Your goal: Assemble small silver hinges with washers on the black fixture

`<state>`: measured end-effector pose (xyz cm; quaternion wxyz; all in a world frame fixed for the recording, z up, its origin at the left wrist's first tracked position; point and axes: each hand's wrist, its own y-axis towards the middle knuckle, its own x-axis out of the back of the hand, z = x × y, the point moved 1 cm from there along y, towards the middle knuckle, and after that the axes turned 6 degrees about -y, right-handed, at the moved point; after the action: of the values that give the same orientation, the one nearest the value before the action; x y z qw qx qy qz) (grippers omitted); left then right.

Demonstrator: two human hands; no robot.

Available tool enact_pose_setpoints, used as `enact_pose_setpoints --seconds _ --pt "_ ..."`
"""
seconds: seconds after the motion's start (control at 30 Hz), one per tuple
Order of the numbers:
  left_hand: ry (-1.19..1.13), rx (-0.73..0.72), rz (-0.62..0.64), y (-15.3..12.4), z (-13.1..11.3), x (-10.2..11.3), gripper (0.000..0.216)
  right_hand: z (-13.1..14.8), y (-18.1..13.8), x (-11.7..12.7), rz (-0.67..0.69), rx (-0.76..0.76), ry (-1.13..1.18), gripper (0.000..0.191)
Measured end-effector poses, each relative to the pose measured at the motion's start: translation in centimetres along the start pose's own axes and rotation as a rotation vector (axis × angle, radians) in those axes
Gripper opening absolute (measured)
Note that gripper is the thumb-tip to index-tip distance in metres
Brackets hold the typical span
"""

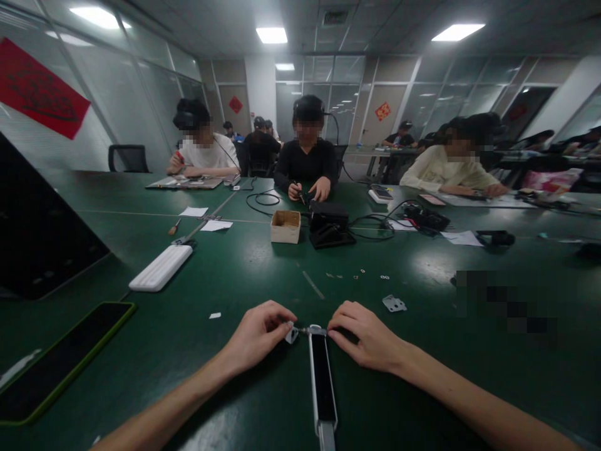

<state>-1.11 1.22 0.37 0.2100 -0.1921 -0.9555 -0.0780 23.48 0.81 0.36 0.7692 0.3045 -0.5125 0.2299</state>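
Observation:
My left hand (263, 332) pinches a small metal bracket with holes (292, 334) between thumb and fingertips. From the bracket a short thin pin (302, 330) runs to the top end of a slim device (322, 379) with a black face and pale frame. The device lies lengthwise before me, and a grey strap or cable leaves its lower end. My right hand (364, 332) has thumb and fingers closed at the right edge of the device's top end. Past that hand lies another metal bracket (394, 304). Several tiny washers (362, 271) are scattered beyond.
A phone in a green case (61, 363), a white power bank (162, 268) and a brush (174, 227) lie to the left. Ahead stand an open cardboard box (285, 227) and a black device on a stand (330, 222). Co-workers sit across the green table (263, 269).

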Motion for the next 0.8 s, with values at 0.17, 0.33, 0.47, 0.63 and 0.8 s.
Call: enact_pose_setpoints --seconds 0.17,0.33,0.47,0.63,0.8 --pt "-0.024 0.029 -0.036 0.1 -0.3 0.4 0.017 -0.3 -0.1 -0.2 -0.014 -0.002 0.062 0.016" --pt "-0.037 0.013 -0.009 0.0 0.0 0.1 0.015 -0.4 -0.2 -0.4 -0.042 0.021 0.062 0.013" --pt "-0.034 -0.009 0.012 -0.1 0.4 -0.4 0.013 -0.5 -0.2 -0.6 -0.052 0.037 0.056 0.013" --pt "0.054 -0.058 0.016 -0.4 -0.6 -1.1 0.013 -0.4 -0.1 -0.7 -0.035 0.04 0.048 0.014" --pt "0.202 -0.164 -0.005 -0.7 -1.0 -1.6 0.015 0.0 -0.4 0.3 -0.017 0.071 -0.057 0.016"
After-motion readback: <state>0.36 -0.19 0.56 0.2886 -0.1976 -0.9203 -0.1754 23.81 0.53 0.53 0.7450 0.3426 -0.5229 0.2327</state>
